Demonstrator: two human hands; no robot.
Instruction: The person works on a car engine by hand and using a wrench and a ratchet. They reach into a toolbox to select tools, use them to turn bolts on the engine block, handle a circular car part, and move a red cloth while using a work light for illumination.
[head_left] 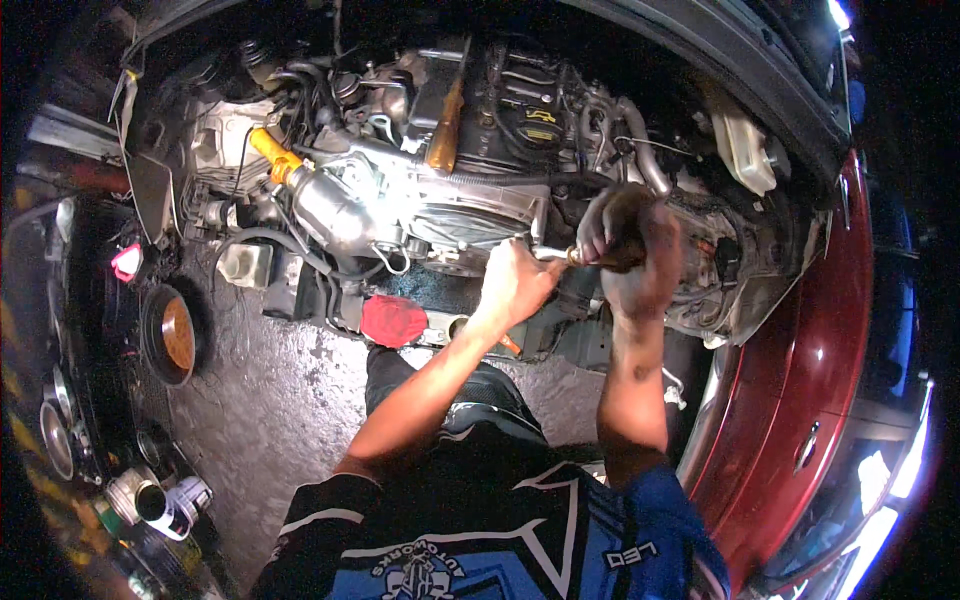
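Note:
Both my hands work at the front of an open car engine bay. My left hand (515, 282) is closed, thumb and fingertips pinched at the left end of a short, thin metal piece (549, 254). My right hand (640, 250) is curled in a fist at that piece's other end; a brass-coloured part (573, 256) shows beside its fingers. What lies inside the fist is hidden. Behind the hands stands the dark engine cover (525, 125). An amber-handled tool (446, 140), probably a screwdriver, rests on its left side.
A yellow work light (272, 152) lies by a shiny metal canister-shaped part (340, 212). Below sits a red cloth (393, 321), with an orange-handled tool (510, 345) nearby. A round pan (168, 335) is on the left floor. A red car (790, 400) stands close on the right.

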